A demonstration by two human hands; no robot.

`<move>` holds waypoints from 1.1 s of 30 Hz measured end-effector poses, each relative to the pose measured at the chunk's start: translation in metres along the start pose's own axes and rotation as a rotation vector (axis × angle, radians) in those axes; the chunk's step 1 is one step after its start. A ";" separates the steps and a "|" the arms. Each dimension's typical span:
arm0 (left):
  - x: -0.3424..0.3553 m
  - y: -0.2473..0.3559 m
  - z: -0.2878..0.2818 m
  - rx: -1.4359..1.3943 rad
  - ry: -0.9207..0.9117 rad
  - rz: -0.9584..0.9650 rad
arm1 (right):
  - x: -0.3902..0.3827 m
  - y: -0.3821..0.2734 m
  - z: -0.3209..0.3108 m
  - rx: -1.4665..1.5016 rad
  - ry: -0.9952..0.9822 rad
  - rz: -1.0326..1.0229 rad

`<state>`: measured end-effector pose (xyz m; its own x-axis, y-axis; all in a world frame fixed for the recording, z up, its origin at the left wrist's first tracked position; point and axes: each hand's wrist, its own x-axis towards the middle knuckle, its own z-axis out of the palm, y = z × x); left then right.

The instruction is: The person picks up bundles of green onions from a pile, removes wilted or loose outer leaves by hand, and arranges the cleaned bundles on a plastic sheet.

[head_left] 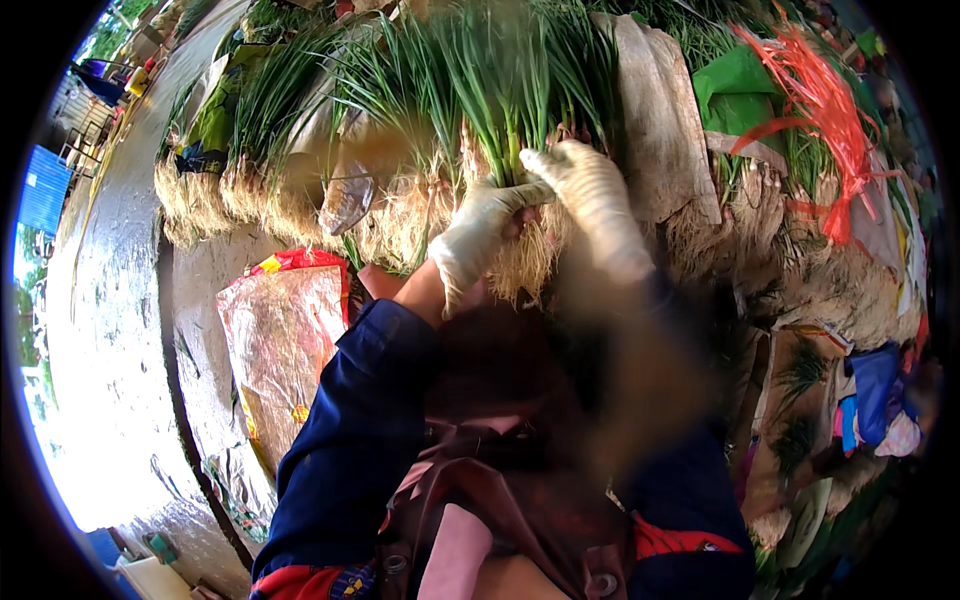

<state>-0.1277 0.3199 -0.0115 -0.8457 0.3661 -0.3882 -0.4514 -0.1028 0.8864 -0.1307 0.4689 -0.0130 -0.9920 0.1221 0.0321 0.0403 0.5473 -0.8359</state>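
A bunch of scallions point(505, 105) with long green leaves and pale stringy roots stands upright in front of me. My left hand point(478, 228), in a whitish glove, is wrapped round its lower stems, and the roots hang below the fingers. Just above and to the right, my right hand point(585, 185), also gloved, is closed with its fingertips against the stems of the same bunch. Its palm side is hidden. More scallion bunches point(390, 215) lie in a row behind and to the left, roots toward me.
Brown sacking point(655, 120) lies to the right of the hands. Beyond it are a green plastic sheet point(735, 90) and a hank of red plastic strips point(825, 125). A worn printed sack point(280, 345) lies at left, beside wet pale concrete point(115, 330).
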 end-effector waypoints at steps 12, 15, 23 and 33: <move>-0.066 -0.002 -0.023 -0.139 -0.326 -0.067 | -0.049 0.054 -0.053 -0.296 -0.129 -0.036; -0.070 0.009 -0.040 -0.335 -0.211 -0.002 | -0.046 0.123 -0.074 -0.755 -0.626 0.011; -0.036 0.020 0.013 -0.224 -0.030 -0.053 | 0.003 0.043 -0.054 -0.566 0.125 0.018; -0.039 -0.014 0.007 -0.235 -0.008 -0.005 | -0.052 -0.027 -0.040 0.159 -0.113 0.110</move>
<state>-0.0866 0.3137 -0.0067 -0.8413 0.3741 -0.3901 -0.5104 -0.3127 0.8010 -0.0751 0.4808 0.0291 -0.9901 0.0755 -0.1183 0.1387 0.3977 -0.9070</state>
